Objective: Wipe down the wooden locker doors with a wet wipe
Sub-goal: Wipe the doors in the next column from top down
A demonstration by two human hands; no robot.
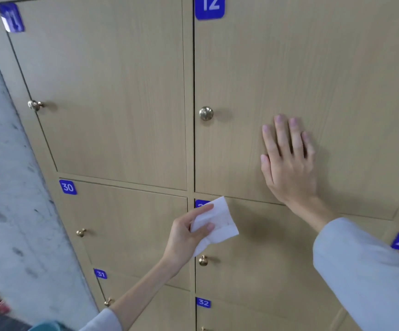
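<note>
Pale wooden locker doors [112,91] fill your view. Your left hand [184,237] pinches the white wet wipe [220,223], near the door below number 12; your right hand [286,161] lies flat, fingers straight, on door 12.

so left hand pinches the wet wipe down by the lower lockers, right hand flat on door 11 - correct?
Not quite. The head view shows the right hand flat on door 12, right of its knob, not on door 11. The rest holds: the left hand pinches the wet wipe by the lower lockers.
</note>
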